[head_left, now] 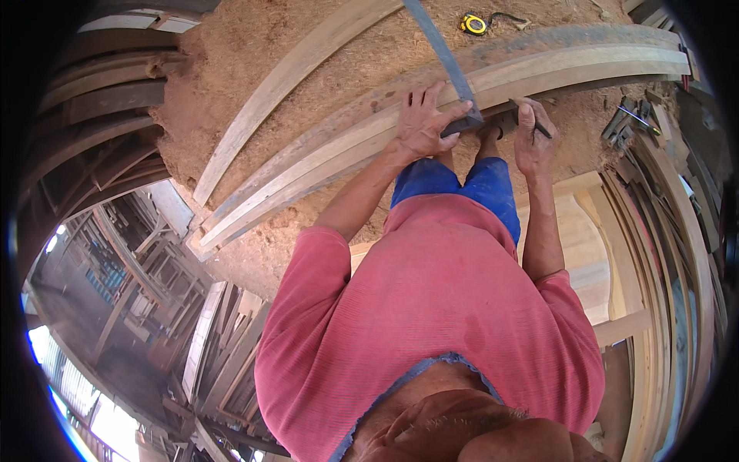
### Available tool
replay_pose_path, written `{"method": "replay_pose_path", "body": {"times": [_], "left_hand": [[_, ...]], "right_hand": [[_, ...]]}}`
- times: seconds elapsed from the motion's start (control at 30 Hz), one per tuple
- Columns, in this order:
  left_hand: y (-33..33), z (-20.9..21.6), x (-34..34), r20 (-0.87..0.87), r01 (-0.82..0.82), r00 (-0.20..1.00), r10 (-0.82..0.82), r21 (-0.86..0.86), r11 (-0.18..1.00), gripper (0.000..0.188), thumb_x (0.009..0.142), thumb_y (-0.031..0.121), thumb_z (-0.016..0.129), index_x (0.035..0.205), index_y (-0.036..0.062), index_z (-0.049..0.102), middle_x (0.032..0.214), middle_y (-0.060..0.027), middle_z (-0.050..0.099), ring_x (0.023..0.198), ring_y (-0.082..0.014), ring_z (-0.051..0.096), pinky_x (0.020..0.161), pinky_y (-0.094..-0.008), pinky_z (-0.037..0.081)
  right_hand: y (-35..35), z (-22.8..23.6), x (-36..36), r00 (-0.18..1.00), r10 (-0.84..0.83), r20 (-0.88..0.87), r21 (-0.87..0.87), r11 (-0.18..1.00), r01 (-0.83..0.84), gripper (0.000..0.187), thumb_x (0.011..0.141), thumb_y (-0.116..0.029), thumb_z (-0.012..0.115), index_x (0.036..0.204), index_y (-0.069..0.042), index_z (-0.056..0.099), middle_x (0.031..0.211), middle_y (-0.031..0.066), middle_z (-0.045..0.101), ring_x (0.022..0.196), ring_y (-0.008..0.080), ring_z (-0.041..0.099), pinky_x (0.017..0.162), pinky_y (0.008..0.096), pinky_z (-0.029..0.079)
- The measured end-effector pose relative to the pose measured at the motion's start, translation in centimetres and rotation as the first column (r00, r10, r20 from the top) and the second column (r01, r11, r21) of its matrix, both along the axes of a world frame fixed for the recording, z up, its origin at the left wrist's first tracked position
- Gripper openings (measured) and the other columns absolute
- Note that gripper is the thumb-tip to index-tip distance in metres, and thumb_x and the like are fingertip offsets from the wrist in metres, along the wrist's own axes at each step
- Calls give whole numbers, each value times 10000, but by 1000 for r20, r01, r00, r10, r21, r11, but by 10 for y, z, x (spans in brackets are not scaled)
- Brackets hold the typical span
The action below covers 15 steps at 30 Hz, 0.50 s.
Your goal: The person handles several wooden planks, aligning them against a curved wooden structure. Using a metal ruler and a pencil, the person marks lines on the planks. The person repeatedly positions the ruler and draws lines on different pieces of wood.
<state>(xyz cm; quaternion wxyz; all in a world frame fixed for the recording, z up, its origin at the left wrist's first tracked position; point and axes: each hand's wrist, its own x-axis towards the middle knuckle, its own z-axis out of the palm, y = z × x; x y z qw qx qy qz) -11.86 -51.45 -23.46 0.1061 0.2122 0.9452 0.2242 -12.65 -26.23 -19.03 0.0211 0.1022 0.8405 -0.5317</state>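
Observation:
A long wooden beam (339, 150) runs from lower left to upper right in front of me. Across it lies a try square, its grey blade (440, 48) pointing away and its dark stock (466, 123) at the beam's near edge. My left hand (419, 125) is closed on the square, thumb over the stock, with the other fingers on the wood. Just right of the stock, my right hand (533, 142) pinches a thin dark pencil (542, 129), held by the near side of the beam. Part of the pencil is hidden by the fingers.
Another wooden plank (285, 85) lies beyond on sawdust-covered ground. A yellow tape measure (473, 25) rests at the far side. Offcuts (627, 123) and stacked boards (666, 223) stand to my right; timber piles (231, 346) fill the left. A pale wooden panel (573, 239) is beside my right arm.

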Motion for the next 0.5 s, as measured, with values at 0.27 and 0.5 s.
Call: {"method": "replay_pose_path", "body": {"times": [0.27,0.5], "left_hand": [[1,2,-2,10,2,1000,-2,-11,1000,746,718,454,902,1428,430,673,1542,-203,473,1359,-418,444,1102,-576,345],[1,0,-1,-7,-4,1000,4,-4,1000,731,720,452,904,1415,432,679,1536,-196,471,1339,-413,455,1102,-565,353]], "right_hand": [[-29,-2,-31,957,289,8,-28,957,-288,306,1062,-264,647,1223,-27,755,1102,199,765,1035,359,722,923,421,553],[-8,3,-13,917,397,44,91,912,-400,246,1030,-189,645,1177,-28,761,1006,178,759,919,379,698,839,470,553]]}}
